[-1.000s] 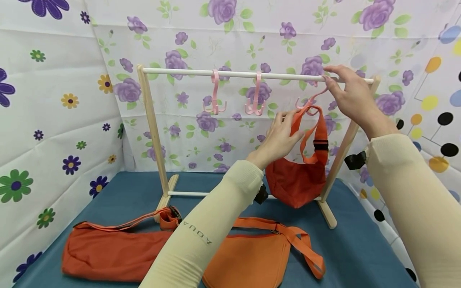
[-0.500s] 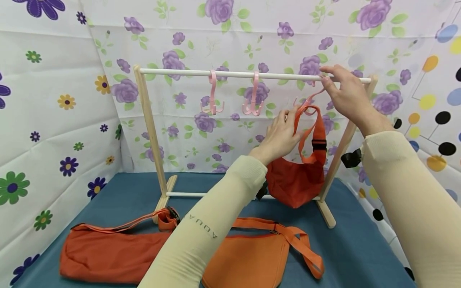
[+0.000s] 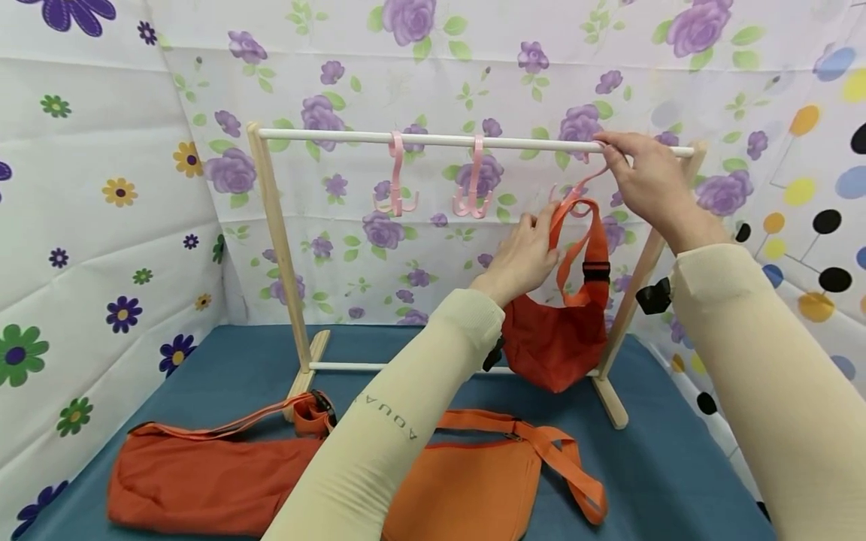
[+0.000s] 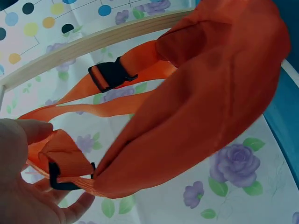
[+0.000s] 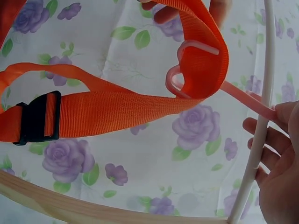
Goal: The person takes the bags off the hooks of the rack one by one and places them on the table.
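Note:
A red-orange shoulder bag (image 3: 556, 342) hangs by its strap (image 5: 126, 112) from a tilted pink hook (image 5: 238, 97). Near the top of the strap, my left hand (image 3: 521, 252) grips the webbing between thumb and fingers, beside the hook's prongs. In the left wrist view the bag body (image 4: 196, 112) slants across, with a black buckle (image 4: 111, 74) on the strap. My right hand (image 3: 646, 180) pinches the hook's upper end at the white rail (image 3: 338, 136), its fingers lying behind the rail in the right wrist view. The hook's tip is partly hidden by this hand.
Two more pink hooks, a left one (image 3: 396, 176) and a middle one (image 3: 476, 180), hang from the rail of the wooden rack (image 3: 277, 218). On the blue cloth (image 3: 649, 481) lie a red-orange bag (image 3: 203, 481) and an orange bag (image 3: 467, 488), partly behind my left sleeve.
My right index finger has come down onto the rail beside the hook's top. The left hand keeps its hold on the strap; the whole view has shifted slightly.

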